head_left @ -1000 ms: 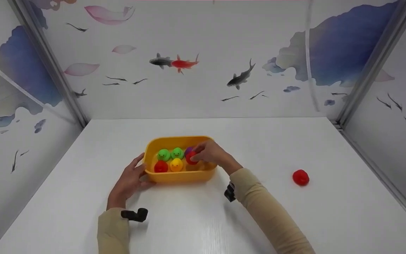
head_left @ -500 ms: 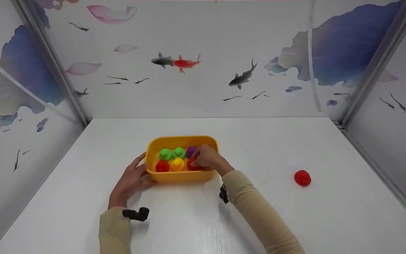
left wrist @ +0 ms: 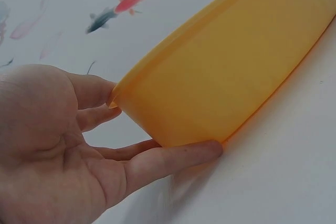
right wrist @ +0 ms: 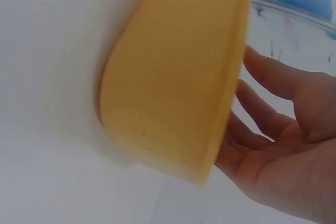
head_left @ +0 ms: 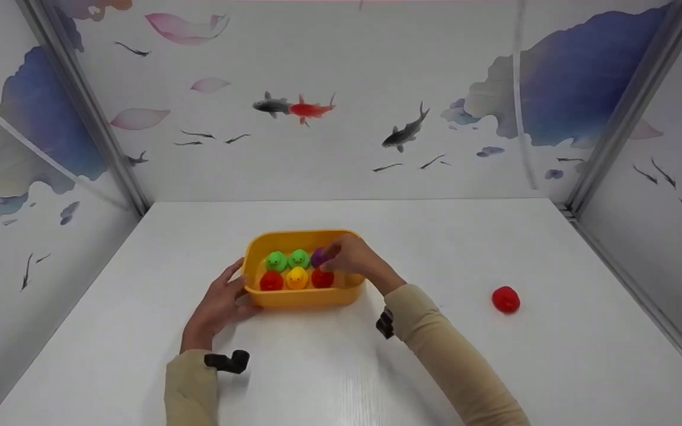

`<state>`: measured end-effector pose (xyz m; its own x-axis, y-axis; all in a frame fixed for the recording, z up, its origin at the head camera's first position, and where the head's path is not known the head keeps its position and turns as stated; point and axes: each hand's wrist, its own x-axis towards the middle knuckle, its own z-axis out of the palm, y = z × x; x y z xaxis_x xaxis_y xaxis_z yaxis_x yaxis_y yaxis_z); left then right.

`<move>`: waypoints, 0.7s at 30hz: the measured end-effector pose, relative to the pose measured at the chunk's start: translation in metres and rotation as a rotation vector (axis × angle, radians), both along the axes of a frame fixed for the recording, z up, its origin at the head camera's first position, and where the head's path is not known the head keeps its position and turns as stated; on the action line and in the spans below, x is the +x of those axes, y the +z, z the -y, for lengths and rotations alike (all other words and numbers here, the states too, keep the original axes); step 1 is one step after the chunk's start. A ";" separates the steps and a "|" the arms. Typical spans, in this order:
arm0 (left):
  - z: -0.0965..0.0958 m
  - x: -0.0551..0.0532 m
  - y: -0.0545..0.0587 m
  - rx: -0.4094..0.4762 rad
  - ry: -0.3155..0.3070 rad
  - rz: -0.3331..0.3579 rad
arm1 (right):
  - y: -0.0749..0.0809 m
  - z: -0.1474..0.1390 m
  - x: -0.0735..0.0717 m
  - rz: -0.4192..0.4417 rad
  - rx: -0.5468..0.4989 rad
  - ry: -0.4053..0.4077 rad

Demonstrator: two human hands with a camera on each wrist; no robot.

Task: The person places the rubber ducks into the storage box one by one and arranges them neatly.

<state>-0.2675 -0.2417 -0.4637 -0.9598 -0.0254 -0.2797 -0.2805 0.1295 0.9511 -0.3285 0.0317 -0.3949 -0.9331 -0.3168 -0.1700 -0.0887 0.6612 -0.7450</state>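
A yellow plastic basin (head_left: 302, 299) stands on the table with a back row of two green toy ducks (head_left: 299, 258) and a purple toy (head_left: 318, 258). In its front row sit a yellow toy duck (head_left: 297, 278) between two red toys, the left red toy (head_left: 271, 281) and the right red toy (head_left: 322, 278). My left hand (head_left: 218, 305) holds the basin's left end, thumb low on the side and fingers at the rim (left wrist: 116, 94). My right hand (head_left: 353, 258) hovers over the basin's right end, fingers loosely bent above the right red toy; its fingertips are hidden behind the wall in the right wrist view.
A single red toy (head_left: 505, 300) lies on the white table (head_left: 436, 236) to the right of the basin. Printed panels with fish and petals enclose the table at the back (head_left: 317, 171) and both sides.
My right hand lowered a red toy into the front row beside the yellow duck, let go of it and rose slightly. My left hand stays at the basin's end.
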 end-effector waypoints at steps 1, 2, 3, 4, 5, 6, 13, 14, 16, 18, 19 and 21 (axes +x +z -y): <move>0.000 0.000 0.000 -0.011 -0.004 0.000 | 0.004 -0.003 0.002 -0.007 -0.014 0.008; 0.001 0.000 0.001 -0.021 -0.007 -0.001 | 0.007 -0.006 0.004 -0.009 -0.028 0.015; 0.002 0.001 0.001 -0.026 -0.009 -0.002 | 0.011 -0.010 0.006 -0.006 -0.048 0.021; 0.002 0.001 0.001 -0.033 -0.013 -0.004 | 0.014 -0.013 0.008 -0.007 -0.065 0.029; 0.003 0.001 0.001 -0.034 -0.015 -0.005 | 0.018 -0.017 0.011 -0.011 -0.077 0.038; 0.003 0.002 0.001 -0.030 -0.015 -0.004 | 0.021 -0.021 0.014 -0.018 -0.088 0.044; 0.005 0.002 0.002 0.010 -0.004 0.012 | 0.037 -0.064 0.034 -0.115 -0.126 0.089; 0.004 0.002 0.003 0.013 -0.006 0.008 | 0.038 -0.072 0.036 -0.131 -0.131 0.093; 0.004 0.002 0.003 0.020 -0.010 -0.001 | 0.040 -0.087 0.042 -0.162 -0.133 0.092; 0.002 0.002 0.003 0.033 -0.011 -0.008 | 0.039 -0.102 0.047 -0.187 -0.134 0.085; 0.001 0.002 0.002 0.041 -0.013 -0.010 | 0.039 -0.110 0.049 -0.199 -0.134 0.080; -0.001 0.003 0.002 0.040 -0.014 -0.009 | 0.036 -0.125 0.054 -0.212 -0.140 0.064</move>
<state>-0.2650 -0.2412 -0.4617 -0.9624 -0.0004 -0.2715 -0.2703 0.0949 0.9581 -0.2744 0.1572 -0.3593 -0.9207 -0.3827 0.0768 -0.2907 0.5411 -0.7891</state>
